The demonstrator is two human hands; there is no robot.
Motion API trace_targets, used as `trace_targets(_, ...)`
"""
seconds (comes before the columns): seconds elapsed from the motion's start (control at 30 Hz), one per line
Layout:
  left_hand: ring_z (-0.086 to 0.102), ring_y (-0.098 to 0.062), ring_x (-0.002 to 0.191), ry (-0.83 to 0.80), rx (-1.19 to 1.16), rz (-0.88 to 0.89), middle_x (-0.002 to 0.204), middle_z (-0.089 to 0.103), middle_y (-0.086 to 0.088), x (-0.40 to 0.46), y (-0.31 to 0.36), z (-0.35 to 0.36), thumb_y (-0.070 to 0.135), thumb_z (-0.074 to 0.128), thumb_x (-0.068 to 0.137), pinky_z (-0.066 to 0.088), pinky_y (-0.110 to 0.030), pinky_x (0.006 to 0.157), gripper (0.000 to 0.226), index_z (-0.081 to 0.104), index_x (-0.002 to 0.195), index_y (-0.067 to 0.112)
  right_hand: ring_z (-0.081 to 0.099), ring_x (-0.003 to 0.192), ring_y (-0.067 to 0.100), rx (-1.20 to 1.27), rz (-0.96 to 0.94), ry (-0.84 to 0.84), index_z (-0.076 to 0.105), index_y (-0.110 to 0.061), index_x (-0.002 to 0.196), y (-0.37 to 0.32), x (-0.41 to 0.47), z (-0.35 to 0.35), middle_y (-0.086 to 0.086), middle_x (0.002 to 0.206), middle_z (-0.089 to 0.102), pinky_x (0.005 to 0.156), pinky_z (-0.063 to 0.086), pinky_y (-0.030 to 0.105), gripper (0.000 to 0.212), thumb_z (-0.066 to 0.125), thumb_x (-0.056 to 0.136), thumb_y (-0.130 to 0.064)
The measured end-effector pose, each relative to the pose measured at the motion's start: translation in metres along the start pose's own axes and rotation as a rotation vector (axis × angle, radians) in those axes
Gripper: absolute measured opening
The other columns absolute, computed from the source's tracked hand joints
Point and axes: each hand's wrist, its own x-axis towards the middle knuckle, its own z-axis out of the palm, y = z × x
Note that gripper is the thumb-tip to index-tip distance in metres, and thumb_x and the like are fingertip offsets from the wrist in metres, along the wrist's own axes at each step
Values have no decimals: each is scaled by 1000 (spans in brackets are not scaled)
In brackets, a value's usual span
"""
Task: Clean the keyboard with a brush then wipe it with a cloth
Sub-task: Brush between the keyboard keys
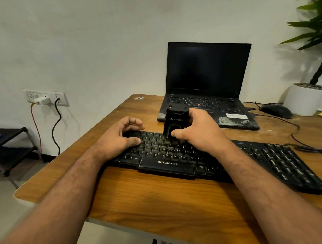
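Right hand [199, 131] grips boxy black brush [175, 122] on keyboard [176, 157]; left hand [120, 136] loosely curled.

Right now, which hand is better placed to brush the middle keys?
Right. The right hand already grips the black brush, upright on the keyboard; the left hand only rests curled on the left keys.

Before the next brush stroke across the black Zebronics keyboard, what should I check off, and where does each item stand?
1. Black upright brush tool gripped by the right hand: ok.
2. Brush end down on the keys of the black Zebronics keyboard: ok, though the bristles are hidden.
3. Left hand steadying the keyboard's left end: ok, thumb resting on the keys.
4. Keyboard flat on the wooden desk: ok.
5. Wiping cloth within reach: cannot tell, none in view.
6. Open black laptop apart from the stroke path: ok.
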Motion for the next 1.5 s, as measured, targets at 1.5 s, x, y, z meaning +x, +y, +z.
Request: trace_targets(1.5,40,3,133,116,739,369,134,59,18,-20,23,17,54,55,82,18,-37,121,38,66,116,44,71,89,1,45,-21,-192,72,-27,112,9,4,-6,-13,95,76,80,54,24,41,83,74,-17)
